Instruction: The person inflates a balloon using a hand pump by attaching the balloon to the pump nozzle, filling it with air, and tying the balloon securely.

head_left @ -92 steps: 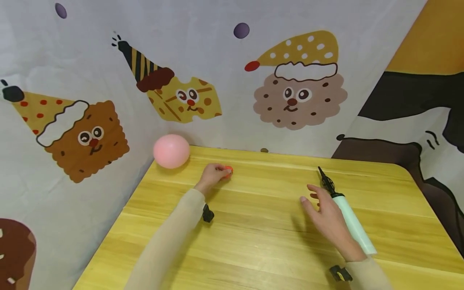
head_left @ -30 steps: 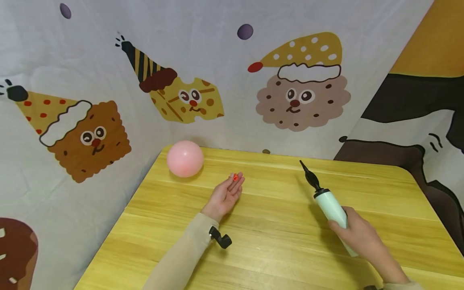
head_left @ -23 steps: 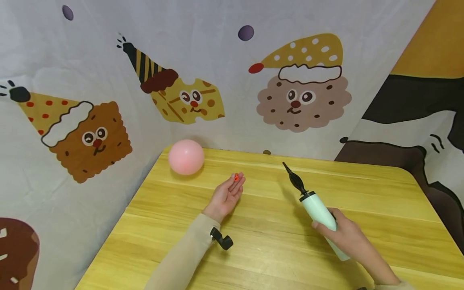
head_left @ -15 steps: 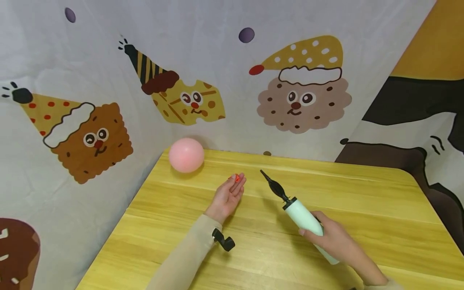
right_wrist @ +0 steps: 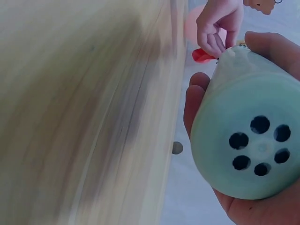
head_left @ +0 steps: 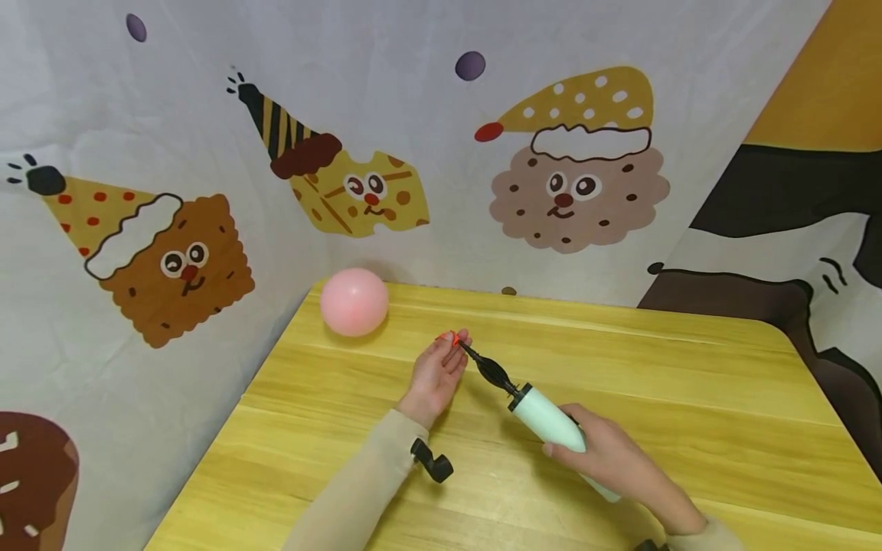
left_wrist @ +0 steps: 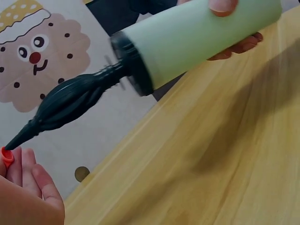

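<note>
One red balloon between left fingers, at nozzle tip

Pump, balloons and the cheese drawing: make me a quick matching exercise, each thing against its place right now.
1. Pump
2. Red balloon
3. Pink balloon
4. Cheese drawing

A. At the far left corner of the table
B. On the wall
C. In the grip of the right hand
D. Between fingers of the left hand

Pairs: 1-C, 2-D, 3-A, 4-B
</note>
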